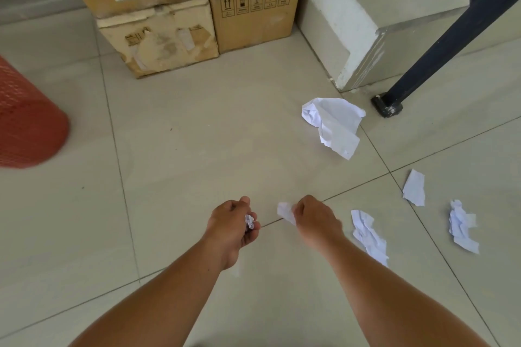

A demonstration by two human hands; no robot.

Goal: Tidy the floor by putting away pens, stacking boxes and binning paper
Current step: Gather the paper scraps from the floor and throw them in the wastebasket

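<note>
My left hand is closed around a small crumpled paper scrap that peeks out between the fingers. My right hand pinches another white paper scrap, just above the floor. Loose paper lies on the tiles: a large crumpled sheet ahead to the right, a long crumpled piece beside my right forearm, a small torn piece and a crumpled wad further right. A red mesh bin stands at the left edge. No pens are in view.
Stacked cardboard boxes stand against the back, a worn one at lower left of the stack. A white wall corner juts out at right, with a dark metal furniture leg and its foot beside it.
</note>
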